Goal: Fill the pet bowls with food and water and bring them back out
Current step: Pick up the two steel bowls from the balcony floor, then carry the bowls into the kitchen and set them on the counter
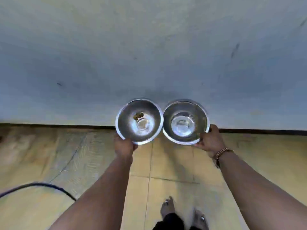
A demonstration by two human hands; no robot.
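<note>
I hold two shiny steel pet bowls side by side in front of me, their rims touching. My left hand [125, 145] grips the near rim of the left bowl [131, 130], which has a few brown kibble pieces [138, 115] near its bottom. My right hand [210, 141] grips the near right rim of the right bowl [199, 123]; its bottom looks glassy, and I cannot tell whether water is in it. A metal watch [219, 155] sits on my right wrist.
A pale grey wall [149, 55] stands close ahead, meeting the yellowish tiled floor [166, 163] at a dark skirting line [58, 126]. A dark cable [41, 185] curves across the floor at the lower left. My bare feet [167, 206] show at the bottom.
</note>
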